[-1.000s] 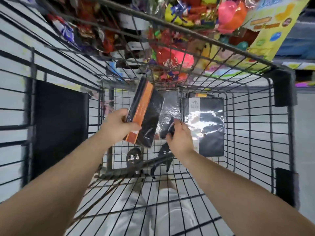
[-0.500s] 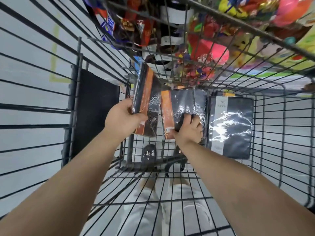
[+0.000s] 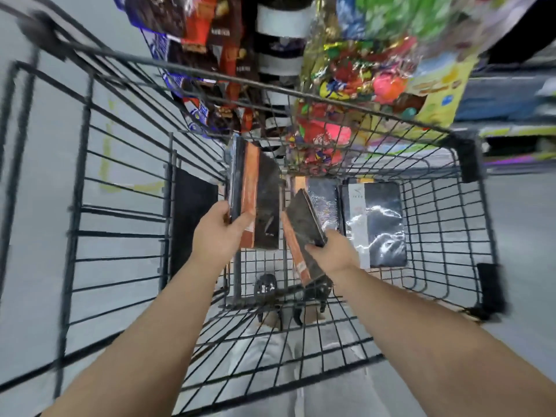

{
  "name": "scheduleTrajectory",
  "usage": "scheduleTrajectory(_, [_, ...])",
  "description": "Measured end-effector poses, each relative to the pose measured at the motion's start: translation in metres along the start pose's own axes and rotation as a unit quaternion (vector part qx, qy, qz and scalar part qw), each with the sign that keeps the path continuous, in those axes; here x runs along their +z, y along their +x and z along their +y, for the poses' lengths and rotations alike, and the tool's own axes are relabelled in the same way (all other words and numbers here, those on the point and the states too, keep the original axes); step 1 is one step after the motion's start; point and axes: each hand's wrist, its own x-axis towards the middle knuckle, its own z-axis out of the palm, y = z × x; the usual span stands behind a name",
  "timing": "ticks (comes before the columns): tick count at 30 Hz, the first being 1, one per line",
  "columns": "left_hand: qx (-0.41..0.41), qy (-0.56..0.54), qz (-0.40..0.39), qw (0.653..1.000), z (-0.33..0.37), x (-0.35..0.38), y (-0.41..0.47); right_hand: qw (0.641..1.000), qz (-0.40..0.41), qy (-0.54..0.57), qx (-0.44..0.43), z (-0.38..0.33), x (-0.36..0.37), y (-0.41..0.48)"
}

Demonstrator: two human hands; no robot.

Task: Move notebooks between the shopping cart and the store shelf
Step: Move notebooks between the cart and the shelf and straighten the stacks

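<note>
The left hand (image 3: 219, 236) holds a small stack of notebooks (image 3: 261, 203), black with an orange stripe. The stack stands up on end above the cart floor. The thumb lies on the orange stripe and the other fingers curl round the back edge.

Just beside it, the right hand (image 3: 334, 251) pinches one more black and orange notebook (image 3: 302, 224) near a low corner. This one is tilted. The thumb is on top. The other fingers are hidden under it, so I cannot tell how they lie.

The tilted notebook covers part of a shiny notebook (image 3: 323, 200) lying flat on the floor of the shopping cart (image 3: 170, 191). Next to that, on the right, lies a black notebook with a white strip (image 3: 382, 224), wrapped in shiny plastic.

A flat black panel (image 3: 192, 218) stands against the left wall of the cart.

Past the far end of the cart are dark snack packs (image 3: 210, 34) and a bright bag of sweets (image 3: 361, 73). The cart wires cross in front of them. They look blurry.

Down through the wire floor you can see white trousers (image 3: 270, 362) and dark shoes (image 3: 264, 285).
</note>
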Motion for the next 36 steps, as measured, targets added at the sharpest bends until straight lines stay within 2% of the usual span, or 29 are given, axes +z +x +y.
scheduleTrajectory(7, [0.080, -0.011, -0.049, 0.996, 0.053, -0.013, -0.065, 0.994, 0.088, -0.067, -0.017, 0.025, -0.076, -0.080])
scheduleTrajectory(12, [0.142, -0.023, -0.061, 0.988, 0.116, 0.006, -0.097, 0.983, 0.162, 0.087, -0.005, 0.056, -0.133, -0.120])
scheduleTrajectory(18, [0.210, -0.025, -0.066, 0.975, 0.172, 0.068, -0.130, 0.929, 0.251, 0.269, 0.030, 0.130, -0.186, -0.156])
scheduleTrajectory(21, [0.210, -0.035, -0.069, 0.975, 0.191, 0.118, -0.158, 0.908, 0.260, 0.327, 0.029, 0.175, -0.215, -0.168])
scheduleTrajectory(30, [0.207, -0.095, -0.083, 0.970, 0.231, 0.260, -0.239, 0.904, 0.231, 0.359, -0.013, 0.316, -0.300, -0.178])
scheduleTrajectory(36, [0.171, -0.080, -0.062, 0.980, 0.254, 0.309, -0.249, 0.883, 0.280, 0.377, 0.006, 0.369, -0.347, -0.149])
